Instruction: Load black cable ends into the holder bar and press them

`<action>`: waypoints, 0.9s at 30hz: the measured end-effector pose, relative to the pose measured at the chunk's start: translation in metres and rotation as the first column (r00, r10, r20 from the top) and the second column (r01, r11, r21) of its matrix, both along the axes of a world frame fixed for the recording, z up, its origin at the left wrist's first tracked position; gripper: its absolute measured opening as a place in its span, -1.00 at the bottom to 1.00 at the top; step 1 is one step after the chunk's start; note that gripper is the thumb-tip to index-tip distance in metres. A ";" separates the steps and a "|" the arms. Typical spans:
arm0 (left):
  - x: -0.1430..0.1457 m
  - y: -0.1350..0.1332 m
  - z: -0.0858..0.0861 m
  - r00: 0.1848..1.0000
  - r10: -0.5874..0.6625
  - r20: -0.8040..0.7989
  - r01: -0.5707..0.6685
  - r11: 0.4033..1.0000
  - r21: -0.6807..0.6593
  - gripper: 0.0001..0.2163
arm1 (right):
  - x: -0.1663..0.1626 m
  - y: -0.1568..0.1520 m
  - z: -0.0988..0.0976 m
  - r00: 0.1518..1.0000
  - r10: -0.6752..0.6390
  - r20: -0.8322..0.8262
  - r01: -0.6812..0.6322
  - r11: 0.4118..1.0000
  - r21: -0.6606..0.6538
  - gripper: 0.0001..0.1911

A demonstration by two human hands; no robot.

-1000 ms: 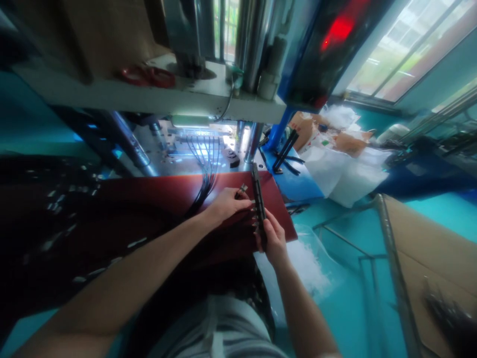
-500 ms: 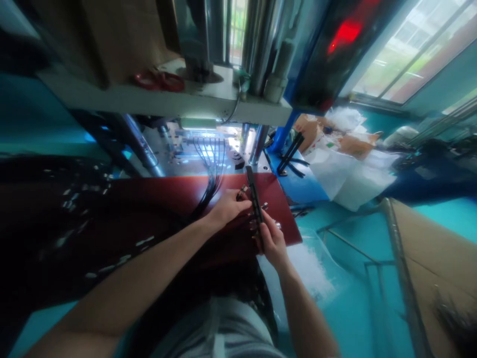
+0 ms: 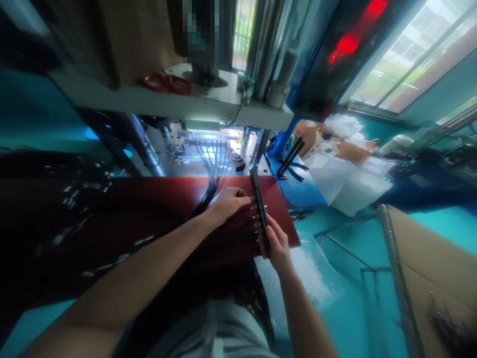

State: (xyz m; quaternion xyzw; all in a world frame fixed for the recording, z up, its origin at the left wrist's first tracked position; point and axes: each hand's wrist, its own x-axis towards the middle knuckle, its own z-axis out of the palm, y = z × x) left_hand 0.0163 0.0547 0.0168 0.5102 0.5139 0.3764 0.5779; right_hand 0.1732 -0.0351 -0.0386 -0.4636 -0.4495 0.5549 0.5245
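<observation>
From where I stand, the person works bent over a red-brown board (image 3: 274, 191) in front of a press. The right hand (image 3: 278, 243) has hold of a long dark bar (image 3: 258, 199) by its near end, thumb and fingers wrapped about it; the bar slants over the right part of the board, its far end toward the press. Small bright tips (image 3: 256, 217) stick out along its left side, and a couple show on its right.

The left hand (image 3: 229, 204) is just beside the bar, fingers pinched on a small metal-tipped piece (image 3: 242, 189) — too blurred for me to say exactly what it is. The left thumb reaches close to the bar's edge; whether it touches, I can't tell.

A bundle of thin black cables (image 3: 211, 185) runs from the brightly lit bed of the press (image 3: 186, 165) down onto the board, passing behind the left hand. More dark cables with shiny ends (image 3: 70, 199) lie heaped to the left. Up on the press's pale crosspiece (image 3: 219, 110) rest red-handled scissors (image 3: 167, 83). Off to the right — a blue ledge (image 3: 303, 191) with black strips (image 3: 292, 156) on it, white plastic bags (image 3: 343, 184), and a cardboard box (image 3: 432, 258).
</observation>
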 end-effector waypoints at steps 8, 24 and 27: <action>-0.005 0.003 0.003 0.997 -0.055 -0.057 0.057 0.997 0.046 -0.83 | -0.003 0.000 0.002 0.991 0.060 0.117 -0.066 0.997 0.047 -0.44; -0.020 0.015 -0.001 0.831 0.012 0.556 0.004 1.000 -0.027 -0.65 | -0.002 0.003 0.005 0.999 0.008 0.040 -0.008 1.000 0.001 -0.43; -0.022 0.015 -0.005 0.829 0.009 0.558 0.014 0.999 -0.037 -0.70 | -0.002 0.003 0.005 0.999 0.002 0.032 -0.001 1.000 -0.010 -0.41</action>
